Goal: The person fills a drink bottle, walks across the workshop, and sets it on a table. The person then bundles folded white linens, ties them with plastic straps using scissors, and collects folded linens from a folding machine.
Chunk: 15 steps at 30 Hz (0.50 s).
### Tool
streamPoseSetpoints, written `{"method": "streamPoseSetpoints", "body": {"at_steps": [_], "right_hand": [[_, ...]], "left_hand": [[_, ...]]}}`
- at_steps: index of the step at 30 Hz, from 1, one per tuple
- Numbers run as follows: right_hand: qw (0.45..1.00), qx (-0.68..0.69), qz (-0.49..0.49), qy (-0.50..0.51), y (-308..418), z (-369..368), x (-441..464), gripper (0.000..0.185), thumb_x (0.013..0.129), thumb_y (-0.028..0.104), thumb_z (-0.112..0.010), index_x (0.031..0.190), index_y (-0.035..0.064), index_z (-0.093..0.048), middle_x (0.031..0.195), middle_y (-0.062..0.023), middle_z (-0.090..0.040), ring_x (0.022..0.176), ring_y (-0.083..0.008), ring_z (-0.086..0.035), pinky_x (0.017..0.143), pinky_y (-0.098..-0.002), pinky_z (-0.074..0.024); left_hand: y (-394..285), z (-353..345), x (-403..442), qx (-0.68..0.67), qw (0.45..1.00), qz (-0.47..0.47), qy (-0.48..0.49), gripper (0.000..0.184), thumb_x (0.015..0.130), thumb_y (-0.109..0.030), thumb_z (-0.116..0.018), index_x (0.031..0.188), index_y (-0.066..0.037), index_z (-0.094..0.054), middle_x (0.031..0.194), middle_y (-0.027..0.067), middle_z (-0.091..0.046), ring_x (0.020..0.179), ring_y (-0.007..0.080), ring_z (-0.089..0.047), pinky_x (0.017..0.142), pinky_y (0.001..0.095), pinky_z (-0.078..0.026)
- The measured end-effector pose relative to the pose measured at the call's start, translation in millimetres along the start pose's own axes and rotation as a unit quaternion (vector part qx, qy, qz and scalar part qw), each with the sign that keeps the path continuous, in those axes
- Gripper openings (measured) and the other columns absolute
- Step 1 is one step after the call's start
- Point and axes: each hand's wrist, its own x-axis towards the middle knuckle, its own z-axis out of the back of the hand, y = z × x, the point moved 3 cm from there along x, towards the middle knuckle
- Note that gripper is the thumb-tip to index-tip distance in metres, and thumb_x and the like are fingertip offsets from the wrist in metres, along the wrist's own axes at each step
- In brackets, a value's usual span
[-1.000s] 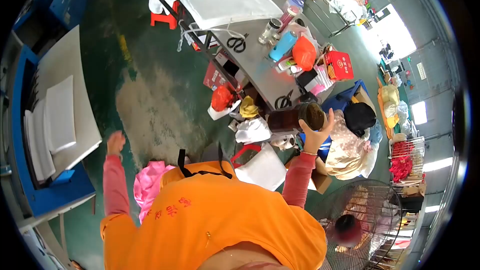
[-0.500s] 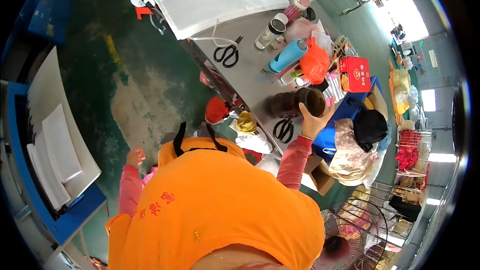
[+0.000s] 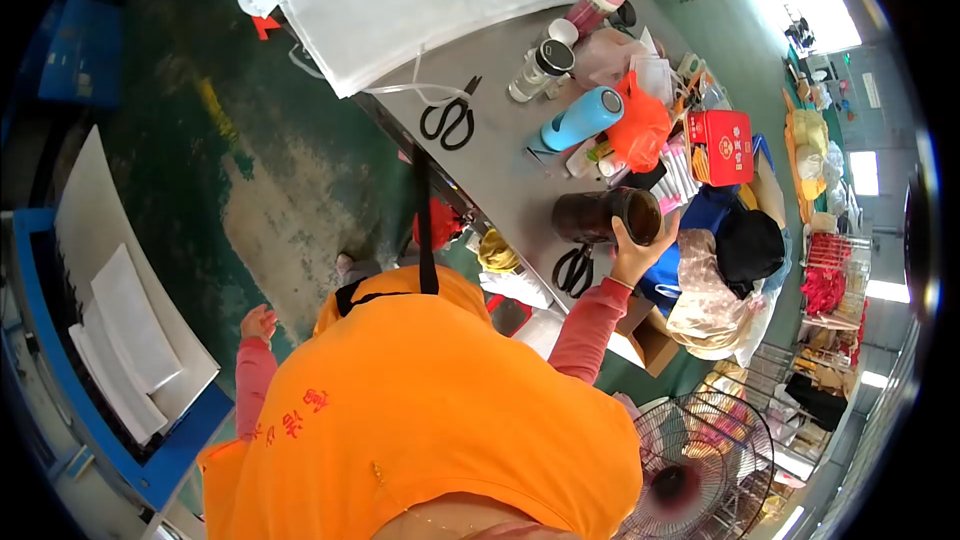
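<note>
A dark brown, see-through jar is held in the right hand, its wide round mouth turned toward the head camera. The grip is fairly wide, with the thumb and fingers wrapped around the rim end of the jar. The jar is seen at the near edge of the grey metal table; whether its base is touching the tabletop cannot be told.

The left hand is held low and well apart from the table, above the green floor, with its fingers loosely parted and slightly bent.

Just beside the jar, a pair of black-handled scissors is laid at the table edge. Another pair, the upper scissors, is laid near the large white sheets, and a white strip is draped beside it. Beyond the jar, a blue bottle, an orange plastic bag and a glass jar with a black lid are grouped on the table, and a red tin is placed near the far corner. To the right of the hand holding the jar, a black cap is rested on light patterned cloth. A wire-caged fan is seen at the lower right
</note>
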Motion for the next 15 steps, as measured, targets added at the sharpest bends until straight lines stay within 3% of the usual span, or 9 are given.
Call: {"method": "streamPoseSetpoints", "body": {"at_steps": [5, 6, 9, 11, 12, 13, 15], "right_hand": [[0.999, -0.026, -0.004, 0.047, 3, 1, -1, 0.106, 0.051, 0.0, -0.078, 0.135, 0.0042, -0.014, 0.122, -0.016, -0.037, 0.108, -0.023, -0.042, 0.091, -0.0317, -0.0364], [0.996, -0.077, 0.001, 0.052, 13, 2, -3, 0.107, 0.053, 0.006, -0.079, 0.136, 0.0039, -0.012, 0.128, -0.0168, -0.032, 0.115, -0.0257, -0.037, 0.098, -0.0345, -0.0294], [0.944, -0.302, 0.134, 0.006, 36, 11, 6, 0.102, 0.059, 0.013, -0.079, 0.135, 0.0006, -0.012, 0.131, -0.0186, -0.032, 0.122, -0.0283, -0.029, 0.101, -0.0388, -0.0242], [0.966, -0.181, 0.182, -0.038, 57, 8, 10, 0.092, 0.067, 0.03, -0.074, 0.133, -0.0011, -0.018, 0.131, -0.0185, -0.033, 0.123, -0.0313, -0.029, 0.1, -0.0417, -0.0259], [0.908, -0.297, 0.286, -0.074, 69, 8, 17, 0.076, 0.073, 0.042, -0.065, 0.128, -0.0007, -0.032, 0.127, -0.0197, -0.038, 0.121, -0.0328, -0.031, 0.098, -0.0433, -0.0271], [0.864, -0.317, 0.373, -0.116, 81, 3, 22, 0.064, 0.078, 0.045, -0.058, 0.119, -0.0016, -0.044, 0.122, -0.02, -0.043, 0.117, -0.034, -0.035, 0.097, -0.044, -0.028], [0.833, -0.413, 0.344, -0.128, 121, -16, 23, 0.05, 0.084, 0.033, -0.053, 0.12, -0.0009, -0.042, 0.119, -0.0181, -0.046, 0.107, -0.0331, -0.046, 0.091, -0.0442, -0.0357]], "left_hand": [[12, -12, 17, -0.021, 0.999, 0.022, -0.014, 0.02, 0.075, -0.02, -0.056, 0.093, -0.011, -0.057, 0.075, 0.0057, -0.059, 0.062, 0.0176, -0.057, 0.053, 0.0312, -0.043], [19, -12, 21, -0.023, 0.999, 0.028, -0.01, 0.018, 0.075, -0.019, -0.057, 0.092, -0.011, -0.057, 0.074, 0.0062, -0.059, 0.062, 0.0177, -0.057, 0.052, 0.0315, -0.043], [35, -23, 10, -0.071, 0.997, 0.04, 0.001, 0.014, 0.074, -0.017, -0.059, 0.086, -0.011, -0.056, 0.069, 0.0074, -0.057, 0.058, 0.0197, -0.057, 0.047, 0.0334, -0.041], [59, -25, 23, -0.087, 0.996, 0.028, -0.012, 0.015, 0.075, -0.018, -0.059, 0.088, -0.011, -0.056, 0.065, 0.0072, -0.056, 0.057, 0.0212, -0.056, 0.045, 0.0347, -0.04], [73, -19, 20, -0.108, 0.994, 0.021, -0.03, 0.015, 0.075, -0.018, -0.058, 0.089, -0.011, -0.056, 0.063, 0.0071, -0.055, 0.056, 0.022, -0.056, 0.044, 0.0353, -0.04], [78, -19, 13, -0.075, 0.997, 0.025, -0.025, 0.013, 0.076, -0.019, -0.058, 0.086, -0.012, -0.056, 0.061, 0.0075, -0.055, 0.058, 0.0228, -0.057, 0.045, 0.0364, -0.041], [90, -20, -2, -0.017, 0.999, 0.019, -0.022, 0.011, 0.076, -0.02, -0.057, 0.084, -0.011, -0.058, 0.06, 0.008, -0.056, 0.059, 0.0236, -0.058, 0.047, 0.0372, -0.042]]}}
